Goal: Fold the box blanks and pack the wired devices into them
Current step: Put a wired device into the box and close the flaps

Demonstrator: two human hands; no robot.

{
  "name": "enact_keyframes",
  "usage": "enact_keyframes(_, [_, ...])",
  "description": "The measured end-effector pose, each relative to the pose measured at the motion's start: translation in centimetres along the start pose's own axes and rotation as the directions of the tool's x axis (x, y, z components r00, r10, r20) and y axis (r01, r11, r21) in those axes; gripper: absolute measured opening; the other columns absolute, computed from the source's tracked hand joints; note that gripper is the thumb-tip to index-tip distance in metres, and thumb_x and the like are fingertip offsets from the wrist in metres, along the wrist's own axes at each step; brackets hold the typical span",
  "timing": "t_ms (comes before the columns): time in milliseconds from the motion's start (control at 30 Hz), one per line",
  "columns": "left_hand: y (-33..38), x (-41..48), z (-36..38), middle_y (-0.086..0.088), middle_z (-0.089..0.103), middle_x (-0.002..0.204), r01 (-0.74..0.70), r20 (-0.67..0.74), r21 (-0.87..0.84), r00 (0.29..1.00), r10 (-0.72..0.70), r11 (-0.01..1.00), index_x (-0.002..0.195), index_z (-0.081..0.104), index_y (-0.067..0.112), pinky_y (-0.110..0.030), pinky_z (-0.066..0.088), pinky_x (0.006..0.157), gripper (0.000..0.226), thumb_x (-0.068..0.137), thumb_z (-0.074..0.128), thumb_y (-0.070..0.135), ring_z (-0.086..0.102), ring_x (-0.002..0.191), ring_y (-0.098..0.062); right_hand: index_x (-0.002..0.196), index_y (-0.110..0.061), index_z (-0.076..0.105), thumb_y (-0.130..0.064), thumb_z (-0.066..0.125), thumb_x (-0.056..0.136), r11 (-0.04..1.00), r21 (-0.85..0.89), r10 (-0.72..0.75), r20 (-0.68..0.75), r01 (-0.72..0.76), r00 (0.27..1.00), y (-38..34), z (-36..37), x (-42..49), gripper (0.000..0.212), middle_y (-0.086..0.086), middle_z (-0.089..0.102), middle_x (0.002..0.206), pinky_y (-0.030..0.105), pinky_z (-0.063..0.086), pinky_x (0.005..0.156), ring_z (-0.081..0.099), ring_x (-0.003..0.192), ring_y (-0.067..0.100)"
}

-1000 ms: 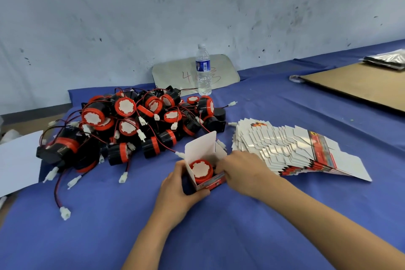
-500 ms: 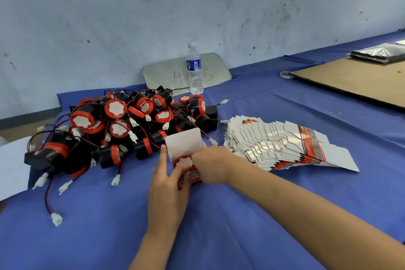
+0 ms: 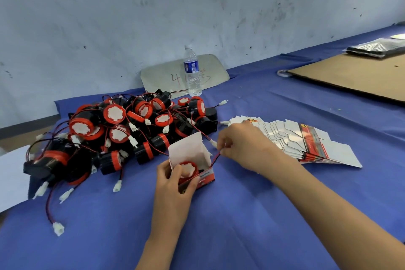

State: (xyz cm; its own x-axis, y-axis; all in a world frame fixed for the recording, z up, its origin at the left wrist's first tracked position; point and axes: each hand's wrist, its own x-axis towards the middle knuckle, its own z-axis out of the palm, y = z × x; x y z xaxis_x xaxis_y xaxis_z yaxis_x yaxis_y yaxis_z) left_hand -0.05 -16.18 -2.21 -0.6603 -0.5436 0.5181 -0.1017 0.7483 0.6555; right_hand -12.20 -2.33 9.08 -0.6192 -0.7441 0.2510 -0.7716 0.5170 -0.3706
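Head view: box (image 3: 190, 155) is gripped by left hand (image 3: 173, 180); device (image 3: 188, 169) wire (image 3: 215, 156) is pinched by right hand (image 3: 243, 147); tucking it in is likely needed next.

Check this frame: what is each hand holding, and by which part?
Left hand grips the open box at its near-left corner. Right hand pinches the device's red-and-black wire just outside the box.

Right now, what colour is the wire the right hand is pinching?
Red with black, running from the right hand into the open box; only the head view shows the wire.
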Motion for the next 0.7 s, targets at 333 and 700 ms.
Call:
enact_keyframes(333, [0.3,-0.2,0.4,0.01,0.04,0.126,-0.07,0.042,-0.047,0.996,0.072,0.996,0.088,0.048,0.056,0.003,0.037,0.078,0.051,0.082,0.075,0.012,0.045,0.104,0.017,0.119,-0.005,0.062,-0.003,0.044,0.097,0.976,0.105,-0.189,-0.041,0.192,0.981,-0.9,4.6,1.2,0.029,0.007,0.059,0.125,0.028,0.042,0.089,0.054,0.11,0.023])
enact_keyframes(700, [-0.2,-0.4,0.6,0.003,0.045,0.125,-0.077,0.059,-0.014,0.995,0.078,0.997,0.095,0.066,0.023,0.004,0.035,0.075,0.018,0.081,0.076,0.017,0.048,0.095,0.018,0.122,-0.012,0.031,-0.011,0.048,0.093,0.887,-0.337,-0.277,0.158,0.316,0.948,1.4,6.8,0.0,0.034,0.002,0.056,0.123,0.045,-0.008,0.115,0.016,0.14,0.013])
